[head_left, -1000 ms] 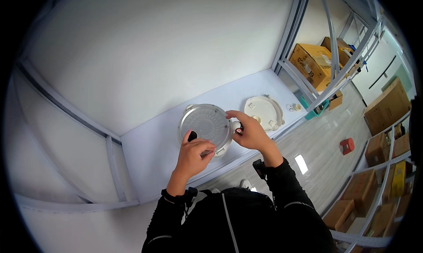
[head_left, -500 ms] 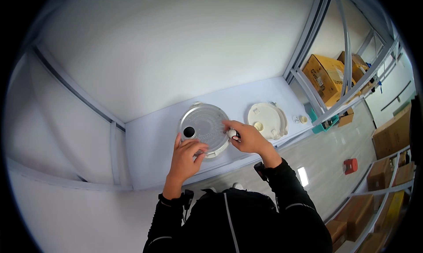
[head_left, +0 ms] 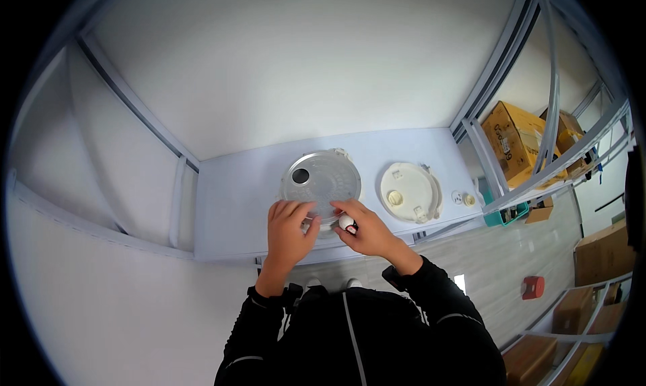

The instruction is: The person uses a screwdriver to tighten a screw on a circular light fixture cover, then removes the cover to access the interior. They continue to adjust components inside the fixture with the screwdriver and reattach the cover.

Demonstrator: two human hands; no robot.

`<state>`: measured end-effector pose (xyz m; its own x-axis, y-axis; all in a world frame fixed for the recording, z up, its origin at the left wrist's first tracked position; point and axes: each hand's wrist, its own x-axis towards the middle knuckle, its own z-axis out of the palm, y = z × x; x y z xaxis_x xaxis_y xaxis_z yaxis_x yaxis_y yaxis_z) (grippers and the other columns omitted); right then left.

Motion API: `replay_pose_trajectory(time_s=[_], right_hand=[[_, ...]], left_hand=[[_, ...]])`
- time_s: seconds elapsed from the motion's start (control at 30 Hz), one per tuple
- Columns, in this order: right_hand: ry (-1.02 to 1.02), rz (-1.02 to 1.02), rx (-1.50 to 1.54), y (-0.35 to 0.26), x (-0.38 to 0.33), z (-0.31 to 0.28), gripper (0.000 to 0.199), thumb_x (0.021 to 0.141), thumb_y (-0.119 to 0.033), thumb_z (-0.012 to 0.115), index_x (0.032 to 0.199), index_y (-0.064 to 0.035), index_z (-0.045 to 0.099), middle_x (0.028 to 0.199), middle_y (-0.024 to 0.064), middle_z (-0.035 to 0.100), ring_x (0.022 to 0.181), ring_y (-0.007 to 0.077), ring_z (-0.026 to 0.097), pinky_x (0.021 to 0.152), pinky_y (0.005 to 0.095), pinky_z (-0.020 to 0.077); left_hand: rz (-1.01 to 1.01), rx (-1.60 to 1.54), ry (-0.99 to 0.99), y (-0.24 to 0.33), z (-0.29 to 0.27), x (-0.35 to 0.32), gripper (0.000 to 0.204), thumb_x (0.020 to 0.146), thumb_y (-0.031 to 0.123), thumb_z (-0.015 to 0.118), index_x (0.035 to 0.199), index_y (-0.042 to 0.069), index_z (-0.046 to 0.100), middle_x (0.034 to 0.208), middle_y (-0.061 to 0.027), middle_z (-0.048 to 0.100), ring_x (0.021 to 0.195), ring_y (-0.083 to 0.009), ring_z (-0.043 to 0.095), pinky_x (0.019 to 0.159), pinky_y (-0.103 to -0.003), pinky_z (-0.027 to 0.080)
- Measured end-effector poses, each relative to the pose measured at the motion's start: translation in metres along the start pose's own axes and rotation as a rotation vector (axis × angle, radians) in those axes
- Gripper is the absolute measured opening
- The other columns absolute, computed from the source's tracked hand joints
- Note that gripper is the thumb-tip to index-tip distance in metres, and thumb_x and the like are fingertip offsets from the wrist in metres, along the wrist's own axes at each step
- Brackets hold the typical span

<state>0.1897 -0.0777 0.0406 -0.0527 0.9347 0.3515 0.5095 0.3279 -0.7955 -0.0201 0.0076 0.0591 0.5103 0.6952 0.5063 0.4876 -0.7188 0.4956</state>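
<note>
On the white table lies a round lid-like part (head_left: 336,177) with a grey metal face, a pale rim and a dark round hole toward its far left. My left hand (head_left: 288,231) is closed over the near-left of its rim, thumb bent below the fingers. At the near-right, my right hand (head_left: 369,231) has its index finger on the metal face. A small white rounded piece (head_left: 346,222) with dark and red marks sits between that finger and the thumb; whether it is held or belongs to the lid-like part, I cannot tell. Both hands' undersides are hidden.
Right of my hands lies a round off-white cover (head_left: 407,184) with a cream cup-shaped piece (head_left: 395,198) in it. Small round parts (head_left: 463,198) rest near the table's right end. Beyond are a teal crate (head_left: 506,214), cartons (head_left: 518,140), metal framing and a red stool (head_left: 533,287).
The lid-like part has turned clockwise, its hole moving farther from me. Both hands have come round to its near edge, the right one shifting left and nearer.
</note>
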Motion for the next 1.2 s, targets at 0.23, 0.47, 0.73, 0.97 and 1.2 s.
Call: replay_pose_trajectory(time_s=[0.23, 0.47, 0.73, 0.97, 1.2], right_hand=[[0.103, -0.089, 0.019, 0.01, -0.011, -0.027, 0.059, 0.085, 0.002, 0.072, 0.141, -0.0088, 0.057, 0.12, 0.015, 0.064, 0.108, 0.0364, 0.067, 0.088, 0.0402, 0.0563], [0.176, -0.092, 0.007, 0.018, -0.029, -0.062, 0.049, 0.083, 0.003, 0.072, 0.131, -0.0067, 0.063, 0.113, 0.0133, 0.067, 0.103, 0.033, 0.067, 0.086, 0.0384, 0.0548], [0.285, -0.125, 0.065, 0.024, -0.046, -0.082, 0.042, 0.084, 0.004, 0.072, 0.124, -0.0059, 0.065, 0.104, 0.011, 0.068, 0.09, 0.0263, 0.067, 0.08, 0.0349, 0.0529], [0.379, -0.225, 0.365, 0.017, -0.059, -0.099, 0.033, 0.085, 0.005, 0.064, 0.118, 0.0014, 0.058, 0.102, 0.0112, 0.066, 0.078, 0.0139, 0.065, 0.069, 0.0282, 0.0528], [0.625, -0.224, 0.378, -0.007, -0.063, -0.11, 0.043, 0.092, -0.032, 0.071, 0.117, -0.0027, 0.052, 0.085, 0.0127, 0.064, 0.077, 0.0169, 0.058, 0.07, 0.03, 0.0481]], left_hand=[[-0.021, 0.062, 0.039, 0.025, 0.037, 0.006, 0.016, 0.085, 0.017, 0.08, 0.1, 0.01, 0.08, 0.096, -0.0028, 0.073, 0.094, -0.0283, 0.064, 0.094, -0.044, 0.045], [-0.122, 0.082, -0.002, 0.025, 0.048, 0.008, 0.009, 0.087, 0.016, 0.079, 0.093, 0.012, 0.084, 0.089, -0.0058, 0.073, 0.092, -0.0291, 0.065, 0.091, -0.044, 0.048], [-0.243, 0.079, -0.075, 0.031, 0.039, 0.021, 0.008, 0.086, 0.017, 0.08, 0.087, 0.009, 0.082, 0.085, -0.009, 0.073, 0.088, -0.0327, 0.067, 0.082, -0.045, 0.052], [-0.153, 0.193, 0.065, 0.041, 0.047, 0.007, 0.011, 0.093, 0.015, 0.074, 0.096, 0.006, 0.071, 0.097, -0.0084, 0.073, 0.094, -0.0316, 0.064, 0.091, -0.044, 0.047], [-0.154, -0.335, 0.129, 0.069, 0.046, -0.006, 0.013, 0.097, 0.01, 0.071, 0.107, 0.002, 0.07, 0.097, -0.0108, 0.073, 0.09, -0.0326, 0.065, 0.085, -0.042, 0.052]])
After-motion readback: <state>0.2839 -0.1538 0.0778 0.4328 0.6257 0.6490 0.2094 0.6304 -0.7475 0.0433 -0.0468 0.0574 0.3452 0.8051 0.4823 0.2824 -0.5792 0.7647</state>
